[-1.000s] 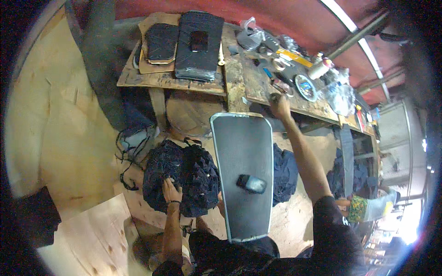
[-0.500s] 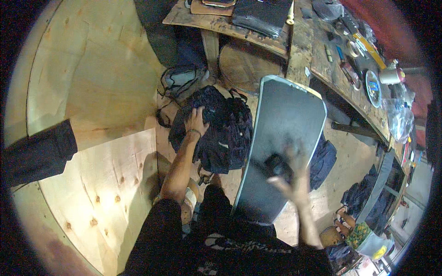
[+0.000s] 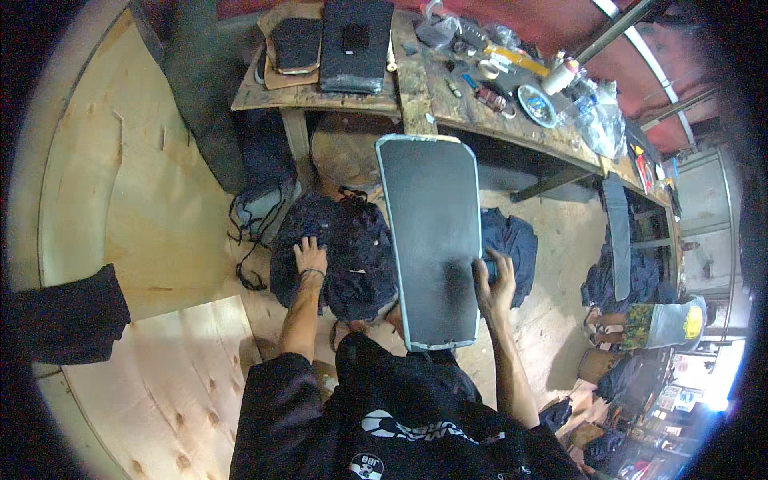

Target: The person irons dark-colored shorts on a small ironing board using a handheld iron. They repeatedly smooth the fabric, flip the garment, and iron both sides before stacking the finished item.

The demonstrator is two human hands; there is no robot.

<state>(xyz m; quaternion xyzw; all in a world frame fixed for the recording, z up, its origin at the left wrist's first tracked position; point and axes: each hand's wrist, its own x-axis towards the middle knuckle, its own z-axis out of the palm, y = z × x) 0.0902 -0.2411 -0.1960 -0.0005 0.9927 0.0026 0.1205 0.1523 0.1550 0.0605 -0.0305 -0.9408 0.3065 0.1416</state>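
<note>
My left hand (image 3: 310, 258) rests with fingers spread on a heap of black fabric (image 3: 292, 220) low on the left. A second dark fabric bundle (image 3: 360, 264) lies against that heap. To the right, a long dark grey board (image 3: 432, 208) with a pale rim slopes from near my lap toward the workbench. At the board's right edge is my right hand (image 3: 498, 288), its thumb and fingers curled around a small dark thing that I cannot make out. Beyond this hand, navy cloth (image 3: 516, 248) lies on the floor, partly hidden by the board.
Ahead stands a wooden workbench (image 3: 416, 104) bearing black sheets (image 3: 356, 44), a blue dish (image 3: 536, 106), a thread cone (image 3: 560, 76) and plastic bags. Plywood panels (image 3: 152, 384) rise on the left, with black cloth (image 3: 68, 312) over an edge. Another person (image 3: 660, 324) is at far right.
The view has swung right. My right hand has moved from above the board to its right edge, its spread fingers now curled. The black thing beneath it no longer shows there. My left hand stays on the fabric.
</note>
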